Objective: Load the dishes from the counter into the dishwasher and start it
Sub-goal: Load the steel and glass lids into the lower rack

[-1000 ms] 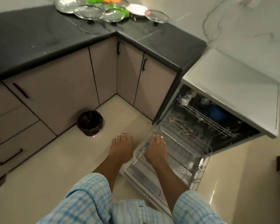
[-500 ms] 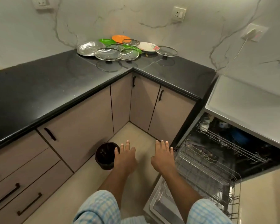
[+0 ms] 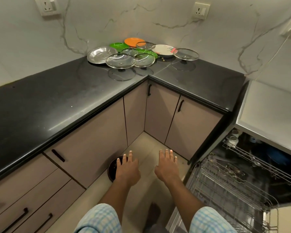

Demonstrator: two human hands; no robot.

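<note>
We look down into a kitchen corner, where a person's left hand point(image 3: 127, 170) and right hand point(image 3: 166, 167) hang side by side in the lower middle of the frame. Both are palm down with the fingers straight and slightly spread. They are apart from each other and hold nothing. Blue checked sleeves point(image 3: 99, 219) show at the bottom edge.

The dishes sit at the top centre, crowded into the back corner of the black counter point(image 3: 57, 101) and well apart from the hands. A steel plate point(image 3: 100, 54) lies at the left of the cluster, with a large glass lid point(image 3: 121, 60) overlapping its edge. Behind them we see a green plate point(image 3: 118, 45) and an orange plate point(image 3: 133, 41). A white patterned plate point(image 3: 165, 50) lies further right, and another glass lid point(image 3: 186, 54) rests at the far right of the group. Smaller glass lids fill the middle.

The dishwasher point(image 3: 267, 106) stands open at the right edge. Its lower rack point(image 3: 225, 187) is drawn out towards the bottom right corner, with the upper rack point(image 3: 262, 158) above it. A dark bin point(image 3: 112, 169) stands on the floor just behind the left hand. Two wall sockets point(image 3: 47, 5) are set high on the marble wall.
</note>
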